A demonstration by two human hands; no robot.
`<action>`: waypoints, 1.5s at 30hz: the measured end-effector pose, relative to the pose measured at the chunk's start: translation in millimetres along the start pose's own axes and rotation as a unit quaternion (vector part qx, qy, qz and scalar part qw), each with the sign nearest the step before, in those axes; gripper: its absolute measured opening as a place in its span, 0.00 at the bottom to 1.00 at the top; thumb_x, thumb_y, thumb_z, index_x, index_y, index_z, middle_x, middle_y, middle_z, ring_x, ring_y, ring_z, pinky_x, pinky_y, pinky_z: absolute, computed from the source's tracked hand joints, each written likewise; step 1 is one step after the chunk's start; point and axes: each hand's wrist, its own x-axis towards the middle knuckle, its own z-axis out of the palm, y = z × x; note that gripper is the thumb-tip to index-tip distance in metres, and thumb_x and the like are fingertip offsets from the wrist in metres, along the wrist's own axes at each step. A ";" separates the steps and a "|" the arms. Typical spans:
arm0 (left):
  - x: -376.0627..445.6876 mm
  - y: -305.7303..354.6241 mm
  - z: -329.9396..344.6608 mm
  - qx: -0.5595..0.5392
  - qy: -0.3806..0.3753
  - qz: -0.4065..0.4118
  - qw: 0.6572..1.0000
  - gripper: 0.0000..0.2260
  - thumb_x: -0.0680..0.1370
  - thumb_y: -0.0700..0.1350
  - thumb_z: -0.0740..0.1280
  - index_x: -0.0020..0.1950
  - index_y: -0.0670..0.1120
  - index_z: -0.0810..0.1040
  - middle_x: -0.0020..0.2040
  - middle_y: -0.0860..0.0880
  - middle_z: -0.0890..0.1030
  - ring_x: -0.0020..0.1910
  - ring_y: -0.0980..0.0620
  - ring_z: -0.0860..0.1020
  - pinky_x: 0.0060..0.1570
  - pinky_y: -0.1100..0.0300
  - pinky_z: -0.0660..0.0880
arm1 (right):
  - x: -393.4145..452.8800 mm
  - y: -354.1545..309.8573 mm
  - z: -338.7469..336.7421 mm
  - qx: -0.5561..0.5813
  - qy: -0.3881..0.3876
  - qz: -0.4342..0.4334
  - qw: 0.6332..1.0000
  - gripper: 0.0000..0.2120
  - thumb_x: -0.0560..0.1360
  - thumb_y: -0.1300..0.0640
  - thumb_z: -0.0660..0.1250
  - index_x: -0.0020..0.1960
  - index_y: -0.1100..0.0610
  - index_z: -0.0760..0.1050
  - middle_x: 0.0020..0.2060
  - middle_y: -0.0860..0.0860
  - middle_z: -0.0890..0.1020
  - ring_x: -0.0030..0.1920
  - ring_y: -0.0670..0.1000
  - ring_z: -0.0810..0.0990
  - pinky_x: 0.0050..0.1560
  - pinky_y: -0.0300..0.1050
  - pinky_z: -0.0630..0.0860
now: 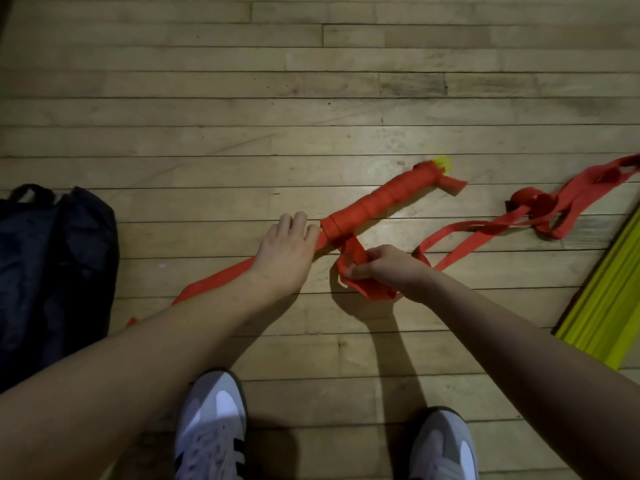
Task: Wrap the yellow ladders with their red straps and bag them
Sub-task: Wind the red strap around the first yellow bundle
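Both hands work at the centre of the floor (242,133). Left hand (284,251), fingers nearly straight, presses on the ladder (377,199), a bundle lying aslant from centre toward 2 o'clock, its far part wound in red with a yellow tip showing. Right hand (384,268), fingers curled, grips a loop of strap (349,258) just beside the wound end; the loose strap trails off to 3 o'clock in a tangle. Another yellow ladder (602,306) lies at 4 o'clock. Bag (52,265), dark, lies slumped at 9 o'clock; its inside cannot be seen. Two shoes (211,427) stand at 6 o'clock.
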 end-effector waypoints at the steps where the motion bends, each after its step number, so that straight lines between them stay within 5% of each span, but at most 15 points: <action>1: -2.7 2.8 1.6 -0.003 -0.012 0.009 1.000 0.20 0.78 0.45 0.63 0.69 0.43 0.64 0.66 0.40 0.64 0.63 0.42 0.67 0.59 0.51 0.68 | -1.3 -0.9 0.1 -0.005 -0.009 0.001 1.000 0.06 0.72 0.57 0.73 0.46 0.57 0.78 0.44 0.55 0.82 0.45 0.54 0.80 0.48 0.47 0.76; 7: -6.4 6.6 10.1 -0.046 -0.057 -0.020 0.997 0.17 0.79 0.40 0.61 0.67 0.41 0.62 0.63 0.40 0.69 0.61 0.42 0.71 0.55 0.51 0.74 | -11.3 -2.8 -0.1 -0.088 -0.058 -0.024 0.994 0.06 0.71 0.64 0.71 0.42 0.58 0.74 0.35 0.53 0.78 0.37 0.51 0.78 0.41 0.43 0.76; 11: 5.2 -11.3 6.7 -0.022 -0.047 -0.045 0.998 0.18 0.78 0.36 0.58 0.68 0.40 0.61 0.61 0.40 0.71 0.58 0.41 0.72 0.55 0.51 0.72 | -21.7 3.7 -6.3 0.005 -0.140 -0.011 0.990 0.11 0.77 0.69 0.63 0.57 0.63 0.68 0.40 0.61 0.81 0.37 0.57 0.81 0.42 0.50 0.80; 15: 14.4 -17.8 5.1 -0.002 -0.032 -0.084 0.996 0.14 0.81 0.39 0.55 0.67 0.40 0.63 0.58 0.39 0.72 0.57 0.39 0.72 0.54 0.49 0.70 | -22.9 2.5 -5.7 0.117 -0.184 -0.005 0.976 0.10 0.80 0.68 0.57 0.60 0.60 0.67 0.38 0.60 0.80 0.34 0.56 0.80 0.37 0.48 0.81; 19: 5.6 -8.7 18.4 0.013 -0.016 -0.050 0.999 0.25 0.80 0.56 0.57 0.70 0.41 0.65 0.60 0.39 0.71 0.57 0.40 0.71 0.54 0.48 0.67 | -15.1 -3.9 1.4 0.171 -0.163 -0.009 0.972 0.10 0.81 0.64 0.56 0.61 0.62 0.69 0.36 0.57 0.79 0.28 0.52 0.78 0.31 0.44 0.77; 23: -3.3 -0.1 14.4 -0.002 -0.008 -0.072 0.997 0.21 0.75 0.49 0.66 0.66 0.44 0.70 0.57 0.41 0.73 0.53 0.40 0.73 0.50 0.49 0.70 | -11.3 -3.1 6.5 0.167 -0.138 -0.008 0.976 0.11 0.82 0.58 0.57 0.59 0.63 0.71 0.32 0.54 0.77 0.24 0.49 0.73 0.26 0.41 0.73; 26: 1.7 -1.8 6.5 -0.093 -0.059 -0.129 0.985 0.24 0.77 0.45 0.65 0.71 0.43 0.61 0.63 0.42 0.69 0.61 0.40 0.69 0.56 0.49 0.69 | -12.6 0.0 9.7 0.122 -0.116 -0.023 0.985 0.10 0.82 0.57 0.58 0.55 0.63 0.72 0.29 0.52 0.73 0.23 0.47 0.67 0.22 0.38 0.68; 30: 8.8 -6.2 -4.9 -0.103 -0.077 -0.132 0.983 0.20 0.79 0.46 0.65 0.68 0.40 0.64 0.63 0.41 0.68 0.63 0.41 0.68 0.54 0.49 0.71 | -16.6 -0.1 12.4 0.124 -0.097 -0.027 0.987 0.10 0.82 0.59 0.57 0.44 0.61 0.72 0.26 0.51 0.69 0.21 0.47 0.64 0.21 0.37 0.63; 39: 24.1 -9.9 -14.9 -0.063 -0.083 -0.158 0.982 0.20 0.78 0.47 0.67 0.66 0.42 0.67 0.63 0.42 0.68 0.62 0.40 0.69 0.49 0.50 0.72 | -19.1 -23.5 -3.2 0.082 -0.081 -0.045 0.992 0.11 0.82 0.61 0.57 0.43 0.63 0.72 0.27 0.55 0.73 0.22 0.48 0.71 0.25 0.41 0.70; 45: 24.1 -6.7 -12.7 0.010 -0.019 -0.114 0.993 0.18 0.77 0.48 0.68 0.63 0.42 0.70 0.62 0.44 0.69 0.60 0.43 0.70 0.51 0.53 0.70 | -15.2 -27.8 0.8 0.097 -0.050 -0.047 0.993 0.10 0.82 0.61 0.56 0.47 0.63 0.74 0.29 0.55 0.77 0.25 0.49 0.74 0.26 0.39 0.73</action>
